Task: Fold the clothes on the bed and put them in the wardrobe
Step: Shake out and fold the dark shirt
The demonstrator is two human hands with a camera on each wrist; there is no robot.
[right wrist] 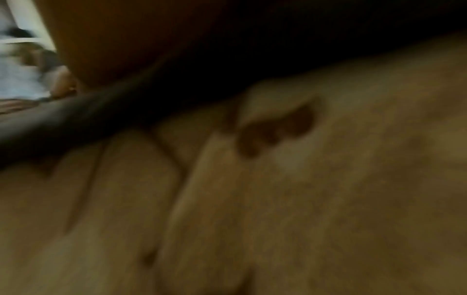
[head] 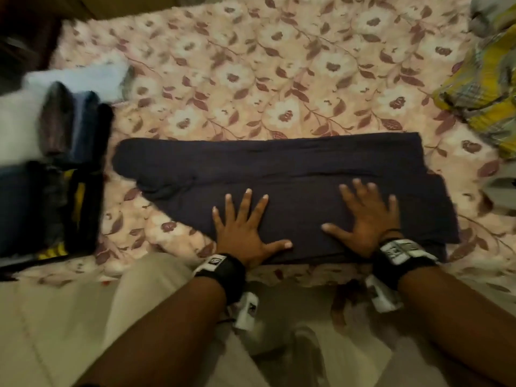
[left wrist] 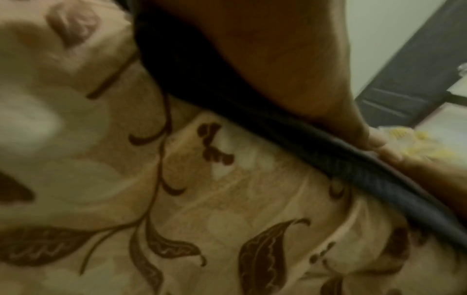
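A dark navy garment (head: 279, 174) lies folded lengthwise across the near part of the floral bedspread (head: 251, 65). My left hand (head: 245, 222) presses flat on its near edge with fingers spread. My right hand (head: 365, 213) presses flat on it further right, fingers also spread. In the left wrist view the garment's dark edge (left wrist: 353, 163) runs under my palm (left wrist: 265, 49) over the bedspread (left wrist: 202, 199). The right wrist view is blurred: the dark cloth (right wrist: 76, 119) lies under my palm (right wrist: 113, 40).
A stack of folded clothes (head: 55, 163) sits at the bed's left edge with a white piece (head: 69, 79) behind it. A yellow checked cloth (head: 480, 90) lies bunched at the far right. My light trousers (head: 139, 317) are against the bed's near edge.
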